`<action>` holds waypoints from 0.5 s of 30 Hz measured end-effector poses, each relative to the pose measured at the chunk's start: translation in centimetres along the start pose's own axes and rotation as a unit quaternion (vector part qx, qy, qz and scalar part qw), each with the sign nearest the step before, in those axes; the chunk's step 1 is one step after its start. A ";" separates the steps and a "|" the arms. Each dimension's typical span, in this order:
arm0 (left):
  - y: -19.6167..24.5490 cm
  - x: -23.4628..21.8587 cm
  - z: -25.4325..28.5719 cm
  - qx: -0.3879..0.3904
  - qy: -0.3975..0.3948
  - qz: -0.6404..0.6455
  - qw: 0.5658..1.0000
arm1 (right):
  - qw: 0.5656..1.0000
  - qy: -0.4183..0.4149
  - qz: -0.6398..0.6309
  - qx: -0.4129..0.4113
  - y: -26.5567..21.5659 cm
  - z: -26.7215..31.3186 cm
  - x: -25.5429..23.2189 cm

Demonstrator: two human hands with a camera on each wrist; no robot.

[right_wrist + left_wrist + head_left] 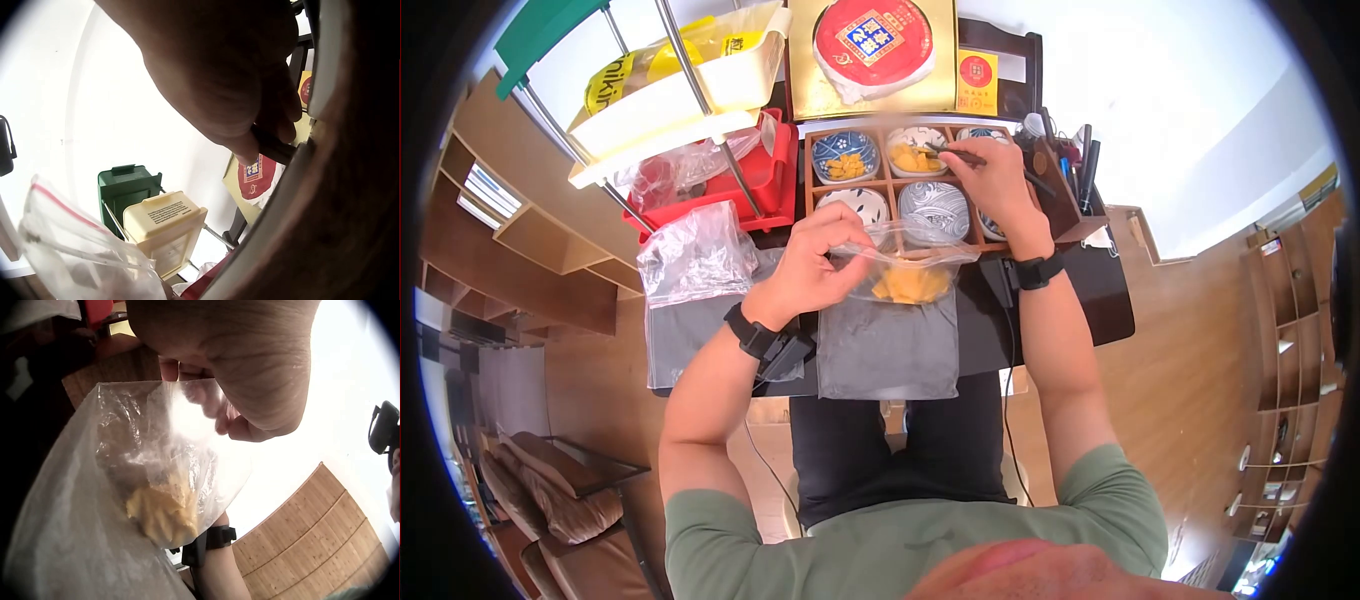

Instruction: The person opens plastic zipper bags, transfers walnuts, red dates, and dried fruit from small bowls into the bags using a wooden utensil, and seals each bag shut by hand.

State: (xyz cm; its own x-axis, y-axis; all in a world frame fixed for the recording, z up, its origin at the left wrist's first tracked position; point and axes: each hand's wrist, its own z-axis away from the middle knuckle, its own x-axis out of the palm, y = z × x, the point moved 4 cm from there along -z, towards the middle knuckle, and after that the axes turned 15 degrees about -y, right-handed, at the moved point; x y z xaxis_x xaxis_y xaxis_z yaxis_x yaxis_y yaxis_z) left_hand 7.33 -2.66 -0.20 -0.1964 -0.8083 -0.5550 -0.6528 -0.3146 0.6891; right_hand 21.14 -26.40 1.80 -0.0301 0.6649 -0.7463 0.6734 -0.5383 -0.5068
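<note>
My left hand (815,262) pinches the rim of a clear zip bag (890,330) with yellow pieces (912,284) in it; the left wrist view shows the same bag (125,462) hanging from the left hand (237,362). My right hand (997,190) grips a dark thin tool (960,154), its tip at the yellow pieces in the top middle bowl (917,170). In the right wrist view the right hand (219,81) holds the dark tool (272,146). Bowls sit in a wooden divided tray (881,176); the top left blue bowl (844,174) also holds yellow pieces.
Left of the tray stand a red bin (780,165) and a cream bin (670,105) on a rack. Plastic bags (700,255) lie at the left. A red round package (875,45) is behind the tray; a pen holder (1068,205) stands at the right.
</note>
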 end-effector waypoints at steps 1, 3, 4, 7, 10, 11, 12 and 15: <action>0.0 0.0 0.0 0.003 0.000 0.002 1.000 | 1.000 0.000 0.000 0.000 0.0 0.0 0.0; -0.1 0.0 0.0 0.008 -0.003 -0.003 1.000 | 0.999 0.011 -0.023 -0.019 -0.3 0.0 -0.1; -0.1 0.0 0.0 0.014 -0.005 -0.008 1.000 | 0.999 0.011 -0.023 -0.021 -0.4 -0.1 -0.2; 0.1 -0.1 0.0 0.013 -0.008 -0.008 1.000 | 0.999 0.006 -0.012 -0.033 -0.8 -0.1 -0.2; 0.0 0.0 0.0 0.009 -0.006 -0.003 1.000 | 0.999 0.009 -0.001 -0.039 -0.4 -0.2 0.1; 0.0 0.0 0.1 0.008 -0.005 -0.002 1.000 | 0.999 0.007 -0.001 -0.038 -0.4 -0.2 0.1; 0.0 0.0 0.1 0.008 -0.005 -0.004 1.000 | 0.999 0.007 0.002 -0.037 -0.5 -0.2 0.0; -0.1 -0.1 0.0 0.010 -0.005 -0.008 1.000 | 0.999 0.015 -0.002 -0.035 -0.4 -0.4 -0.1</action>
State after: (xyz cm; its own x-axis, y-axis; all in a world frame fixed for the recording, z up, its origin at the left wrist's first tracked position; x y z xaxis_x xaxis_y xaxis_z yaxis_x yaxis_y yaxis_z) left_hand 7.38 -2.54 -0.25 -0.1934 -0.7979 -0.5709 -0.6708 -0.3171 0.6704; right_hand 21.11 -26.02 2.22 -0.0114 0.6835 -0.7299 0.7234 -0.4983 -0.4779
